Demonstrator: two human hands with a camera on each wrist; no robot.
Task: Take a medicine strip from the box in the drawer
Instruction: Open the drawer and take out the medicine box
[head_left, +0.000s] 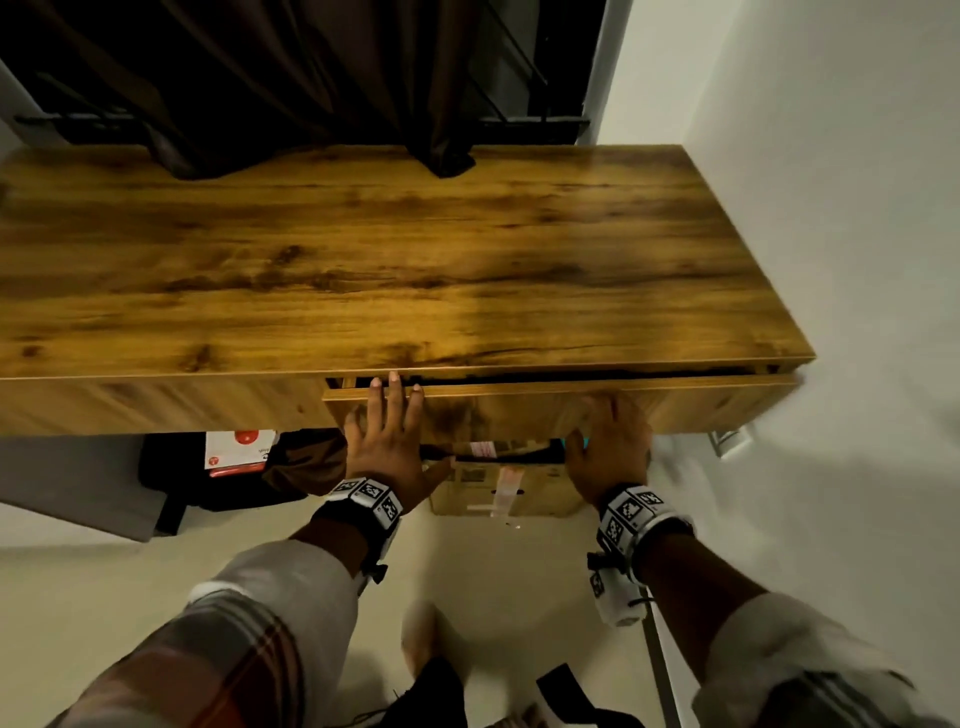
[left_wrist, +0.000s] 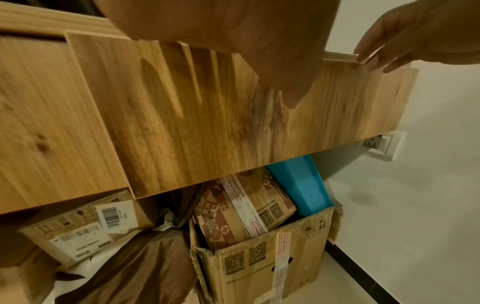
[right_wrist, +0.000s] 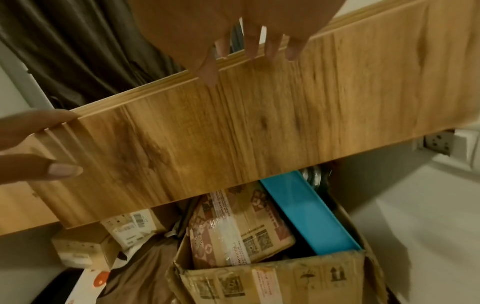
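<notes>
The wooden drawer front (head_left: 519, 410) under the desk top (head_left: 363, 249) stands pulled out by a narrow dark slit. The inside of the drawer is hidden, so no medicine box or strip shows. My left hand (head_left: 389, 421) lies flat on the left part of the front, its straight fingers reaching the top edge. My right hand (head_left: 608, 431), blurred, rests on the front further right with fingers spread. The left wrist view has the right hand's fingertips (left_wrist: 374, 61) at the top edge of the front (left_wrist: 233, 123). Neither hand holds anything.
An open cardboard carton (head_left: 467, 499) stands on the floor below the drawer, holding a patterned parcel (left_wrist: 241, 207) and a blue box (left_wrist: 298, 185). A black bag (head_left: 171, 467) lies to its left. A wall socket (left_wrist: 381, 144) sits on the white wall right of the desk. A dark curtain (head_left: 311, 78) hangs behind.
</notes>
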